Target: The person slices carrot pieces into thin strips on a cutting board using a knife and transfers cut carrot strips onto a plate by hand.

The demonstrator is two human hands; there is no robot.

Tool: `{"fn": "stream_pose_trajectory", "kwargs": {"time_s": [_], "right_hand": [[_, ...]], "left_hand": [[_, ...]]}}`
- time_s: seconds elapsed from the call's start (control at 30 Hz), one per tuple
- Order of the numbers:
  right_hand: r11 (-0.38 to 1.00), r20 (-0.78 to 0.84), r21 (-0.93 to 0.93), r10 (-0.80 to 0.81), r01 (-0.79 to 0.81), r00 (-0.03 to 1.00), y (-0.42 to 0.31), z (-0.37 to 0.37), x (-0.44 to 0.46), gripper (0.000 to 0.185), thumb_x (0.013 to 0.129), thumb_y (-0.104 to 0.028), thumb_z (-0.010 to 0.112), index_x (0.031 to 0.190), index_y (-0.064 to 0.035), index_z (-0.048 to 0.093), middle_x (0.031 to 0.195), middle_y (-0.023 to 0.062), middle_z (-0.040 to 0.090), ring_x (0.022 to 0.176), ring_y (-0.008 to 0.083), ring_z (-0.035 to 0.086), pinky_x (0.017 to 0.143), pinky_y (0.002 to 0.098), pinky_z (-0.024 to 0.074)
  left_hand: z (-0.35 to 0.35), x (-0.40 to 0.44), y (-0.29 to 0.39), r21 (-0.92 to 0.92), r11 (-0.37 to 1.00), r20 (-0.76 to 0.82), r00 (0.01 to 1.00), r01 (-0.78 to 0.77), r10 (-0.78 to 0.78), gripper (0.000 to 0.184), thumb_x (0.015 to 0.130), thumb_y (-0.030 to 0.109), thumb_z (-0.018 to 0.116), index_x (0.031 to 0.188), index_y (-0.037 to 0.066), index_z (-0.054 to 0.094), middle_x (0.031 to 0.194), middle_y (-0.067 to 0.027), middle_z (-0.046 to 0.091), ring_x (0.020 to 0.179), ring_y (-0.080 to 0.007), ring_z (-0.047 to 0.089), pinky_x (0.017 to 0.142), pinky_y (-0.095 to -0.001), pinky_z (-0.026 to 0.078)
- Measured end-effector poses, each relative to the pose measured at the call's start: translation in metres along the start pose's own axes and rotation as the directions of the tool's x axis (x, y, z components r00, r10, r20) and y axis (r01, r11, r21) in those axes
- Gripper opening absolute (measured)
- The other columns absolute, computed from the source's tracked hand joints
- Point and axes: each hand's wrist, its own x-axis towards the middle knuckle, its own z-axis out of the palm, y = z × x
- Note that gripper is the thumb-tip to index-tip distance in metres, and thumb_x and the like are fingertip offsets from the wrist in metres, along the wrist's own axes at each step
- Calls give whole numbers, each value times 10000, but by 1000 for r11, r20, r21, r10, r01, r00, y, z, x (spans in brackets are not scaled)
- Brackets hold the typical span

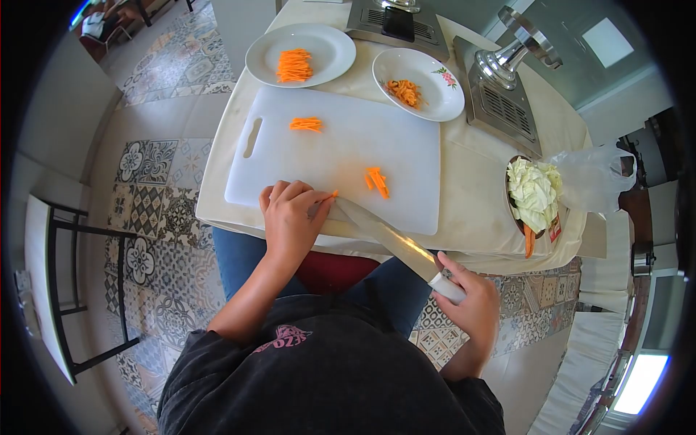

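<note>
My right hand [467,296] is wrapped round the white handle of a large kitchen knife [395,241]. The blade points up and left across the front edge of the white cutting board [272,163], its tip close to my left fingertips. My left hand [293,210] is closed at the board's front edge, pinching a small carrot piece [335,194], most of it hidden by the fingers. A small bundle of carrot strips [306,125] lies farther back on the board. Thicker carrot sticks [377,182] lie right of the knife tip.
Behind the board stand a white plate [337,58] with thin carrot strips and a flowered bowl [442,101] with orange shreds. Metal appliances [500,101] line the table's back. A container of cabbage leaves [534,194] and a clear plastic bag [591,177] are at the right.
</note>
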Motion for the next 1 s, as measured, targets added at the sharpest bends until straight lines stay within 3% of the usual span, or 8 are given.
{"fn": "stream_pose_trajectory", "kwargs": {"time_s": [0.13,0.27,0.37,0.43,0.73,0.83,1.0], "right_hand": [[995,-106,31,-88,92,990,2,11,5,739,626,-65,840,1331,-206,672,734,96,693,631,257,661,629,337,516],[993,-128,32,-106,111,986,0,18,12,724,642,-55,832,1333,-196,668,750,106,699,639,261,670,632,342,521],[992,-136,86,-76,88,988,-13,27,26,701,685,-72,817,1353,-199,648,826,116,712,708,286,687,665,362,534],[989,-140,124,-67,84,988,-25,34,39,673,733,-110,797,1373,-222,625,960,121,730,826,323,703,719,397,554],[986,-112,162,-29,47,993,-53,54,71,673,770,-111,779,1405,-212,582,1046,126,733,911,340,704,769,415,553],[988,-104,146,-32,47,994,-48,47,63,677,757,-110,786,1395,-234,597,1026,113,735,899,327,704,762,412,553],[983,-277,-112,-170,144,946,-38,44,56,714,713,-83,820,1371,-285,631,873,62,704,757,271,662,691,391,533]], "left_hand": [[0,5,-1,5,1000,-3,1000,-1,1,81,786,161,801,863,143,782,848,0,660,916,-225,594,970,-434,360],[-2,18,-6,11,999,-47,998,-50,50,75,784,149,794,858,139,779,845,-4,659,931,-230,600,995,-439,360],[-8,47,-22,45,982,-88,979,-181,184,91,756,113,810,838,122,771,828,-10,662,892,-224,605,964,-407,389],[-12,72,-34,57,972,-44,972,-227,229,75,774,121,800,844,128,771,835,-3,665,904,-220,608,978,-413,391],[-13,132,-72,160,938,159,946,-307,283,45,819,138,758,862,127,768,881,13,662,962,-197,609,1104,-475,331],[-13,133,-71,158,933,174,940,-322,295,59,825,128,746,878,124,771,892,10,669,969,-197,611,1113,-476,325],[-22,129,-65,87,948,57,952,-306,302,109,813,108,749,919,116,772,915,-14,682,968,-212,614,1045,-447,383]]}}
